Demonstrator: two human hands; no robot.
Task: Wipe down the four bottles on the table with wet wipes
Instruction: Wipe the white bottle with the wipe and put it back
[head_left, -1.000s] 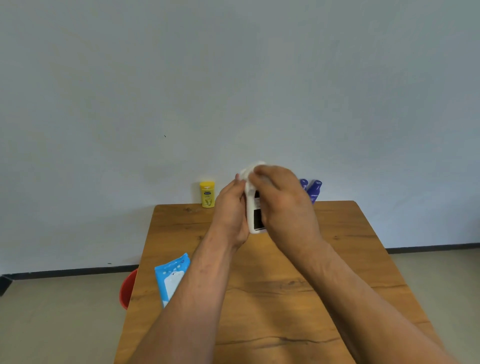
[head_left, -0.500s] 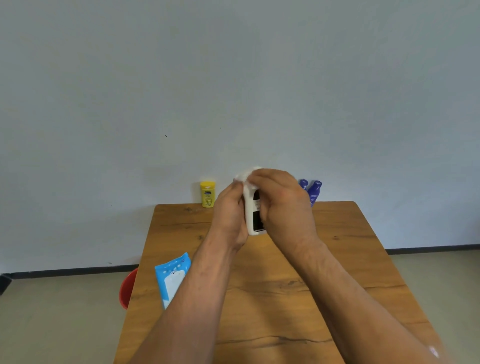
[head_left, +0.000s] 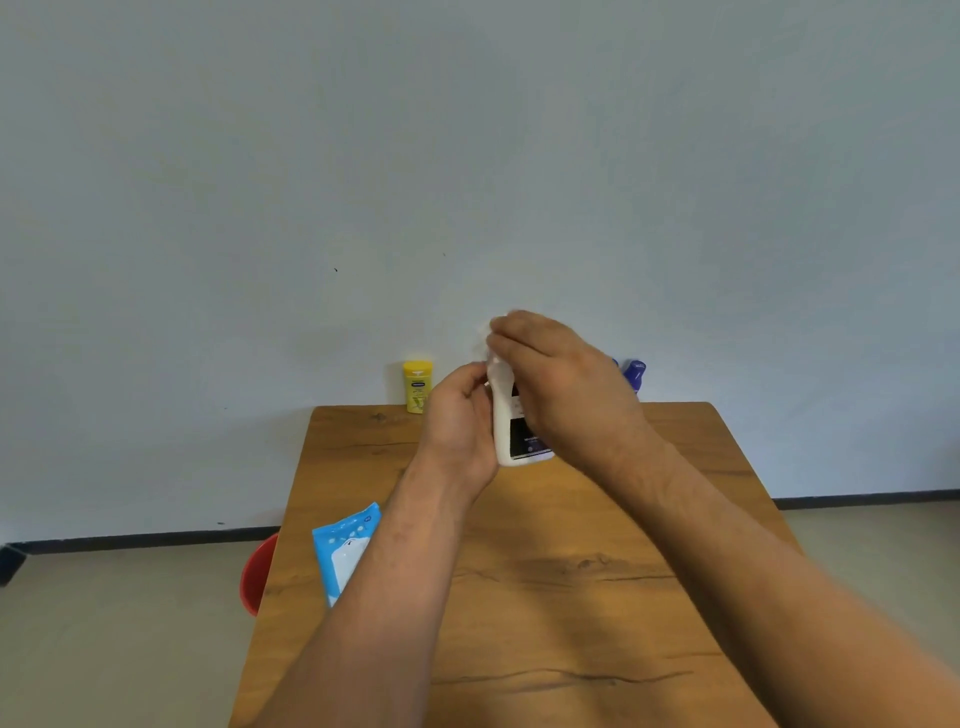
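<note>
Left hand (head_left: 457, 421) curled round white bottle (head_left: 506, 436), held nearly upright above table (head_left: 571, 545) toward twelve o'clock. Right hand (head_left: 566, 384) pinching wipe (head_left: 483, 332) over its cap. Probably light, stiff, slick once wet; best gripped low round the body, leaving top free.

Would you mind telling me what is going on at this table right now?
A person is wiping a white bottle, held up over the wooden table. The left hand grips the bottle's side, while the right hand holds a wet wipe around its top. A yellow bottle and a blue bottle stand at the far edge. A blue wipes pack lies near the left edge.
</note>
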